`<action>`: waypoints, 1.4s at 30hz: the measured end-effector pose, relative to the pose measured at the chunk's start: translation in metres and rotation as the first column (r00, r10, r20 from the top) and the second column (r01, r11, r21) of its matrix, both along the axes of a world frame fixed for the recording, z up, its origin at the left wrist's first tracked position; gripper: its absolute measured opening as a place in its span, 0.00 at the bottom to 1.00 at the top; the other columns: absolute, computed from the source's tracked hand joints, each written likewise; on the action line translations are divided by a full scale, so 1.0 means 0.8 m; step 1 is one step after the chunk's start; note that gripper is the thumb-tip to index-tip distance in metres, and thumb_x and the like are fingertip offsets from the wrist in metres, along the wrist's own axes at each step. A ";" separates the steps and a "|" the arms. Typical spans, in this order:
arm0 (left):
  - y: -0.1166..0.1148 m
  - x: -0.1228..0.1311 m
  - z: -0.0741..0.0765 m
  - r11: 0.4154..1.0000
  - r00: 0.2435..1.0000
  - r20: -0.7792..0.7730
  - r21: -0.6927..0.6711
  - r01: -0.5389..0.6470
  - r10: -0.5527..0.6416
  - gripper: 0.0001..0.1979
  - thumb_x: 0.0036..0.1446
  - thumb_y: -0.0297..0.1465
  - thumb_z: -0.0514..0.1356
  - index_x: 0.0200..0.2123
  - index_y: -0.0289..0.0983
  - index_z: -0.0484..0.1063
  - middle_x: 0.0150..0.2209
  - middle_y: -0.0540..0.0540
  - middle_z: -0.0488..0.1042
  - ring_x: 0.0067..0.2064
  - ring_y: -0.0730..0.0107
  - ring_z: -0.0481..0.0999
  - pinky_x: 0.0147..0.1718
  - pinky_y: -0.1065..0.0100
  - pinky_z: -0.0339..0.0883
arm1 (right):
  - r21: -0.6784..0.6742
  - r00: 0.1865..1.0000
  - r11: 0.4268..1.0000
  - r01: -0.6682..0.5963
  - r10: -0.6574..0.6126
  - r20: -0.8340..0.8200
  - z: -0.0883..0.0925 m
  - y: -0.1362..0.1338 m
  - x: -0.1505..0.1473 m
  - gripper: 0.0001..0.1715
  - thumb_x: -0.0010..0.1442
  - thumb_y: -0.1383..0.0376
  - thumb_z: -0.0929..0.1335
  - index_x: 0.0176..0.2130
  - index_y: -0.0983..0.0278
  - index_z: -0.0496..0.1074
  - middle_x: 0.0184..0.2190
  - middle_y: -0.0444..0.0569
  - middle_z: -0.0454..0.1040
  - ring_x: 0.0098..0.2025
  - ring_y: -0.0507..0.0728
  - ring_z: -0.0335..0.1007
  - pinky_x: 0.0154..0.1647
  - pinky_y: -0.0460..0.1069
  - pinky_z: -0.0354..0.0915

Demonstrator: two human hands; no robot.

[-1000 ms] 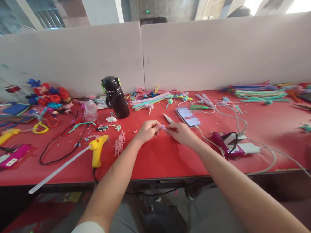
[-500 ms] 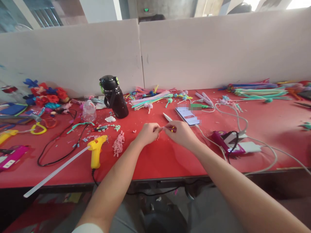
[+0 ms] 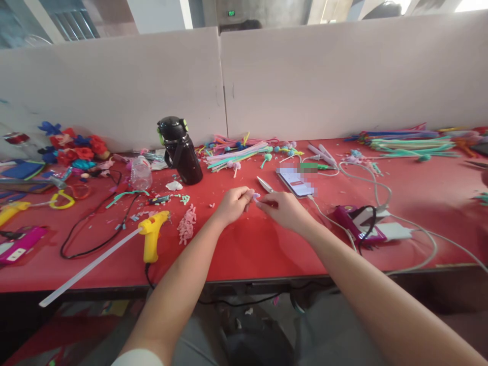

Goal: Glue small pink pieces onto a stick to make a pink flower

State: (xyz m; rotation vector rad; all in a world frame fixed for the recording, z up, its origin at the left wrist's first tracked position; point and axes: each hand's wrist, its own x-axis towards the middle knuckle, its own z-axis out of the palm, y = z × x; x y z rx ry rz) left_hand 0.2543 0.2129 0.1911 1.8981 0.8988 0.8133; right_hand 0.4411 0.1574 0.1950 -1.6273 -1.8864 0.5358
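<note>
My left hand (image 3: 235, 205) is closed in a pinch around a small lilac piece (image 3: 256, 196) that looks fuzzy, like a bit of pipe cleaner. Its tip shows between my two hands. My right hand (image 3: 281, 209) has thumb and fingers brought together at the piece's right side, gripping its edge. Just behind the right hand lies a pair of scissors (image 3: 265, 184), blades pointing away to the left, handles hidden by the hand. A heap of short pink cut pieces (image 3: 186, 224) rests left of my left hand.
A yellow glue gun (image 3: 151, 239) with a long glue stick stands at the left. Behind are a black bottle (image 3: 185, 157) and bundled pipe cleaners (image 3: 240, 156). A phone (image 3: 295, 182), a purple power strip (image 3: 354, 223) and looping white cables lie at right.
The lilac piece now shows between my fingertips, where it was mostly hidden before. My right hand has turned slightly, covering the gold-coloured part seen earlier. The view has shifted a little.
</note>
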 end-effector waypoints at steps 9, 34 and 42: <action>-0.005 0.004 -0.008 0.980 0.942 -0.329 0.158 0.123 -0.065 0.15 0.66 0.36 0.55 0.28 0.37 0.71 0.26 0.49 0.73 0.30 0.69 0.71 0.32 0.68 0.58 | -0.047 0.948 0.986 0.160 -0.140 0.287 0.015 0.005 0.009 0.08 0.60 0.62 0.72 0.39 0.58 0.83 0.38 0.50 0.84 0.42 0.61 0.77 0.34 0.50 0.59; 0.002 0.010 -0.004 0.979 0.987 0.149 -0.201 -0.032 0.063 0.29 0.63 0.57 0.54 0.23 0.39 0.60 0.17 0.54 0.58 0.19 0.77 0.56 0.21 0.70 0.49 | 0.039 0.985 0.999 0.002 0.004 -0.172 0.009 -0.006 -0.010 0.11 0.62 0.63 0.70 0.35 0.63 0.83 0.30 0.47 0.81 0.31 0.55 0.71 0.35 0.49 0.63; -0.006 0.007 0.003 0.959 0.981 0.029 -0.209 0.194 -0.192 0.32 0.58 0.60 0.58 0.21 0.37 0.62 0.20 0.52 0.59 0.23 0.76 0.56 0.25 0.68 0.49 | 0.072 1.000 0.997 -0.013 0.011 0.029 0.005 0.012 0.012 0.09 0.60 0.68 0.71 0.39 0.63 0.83 0.37 0.50 0.83 0.38 0.57 0.76 0.39 0.48 0.64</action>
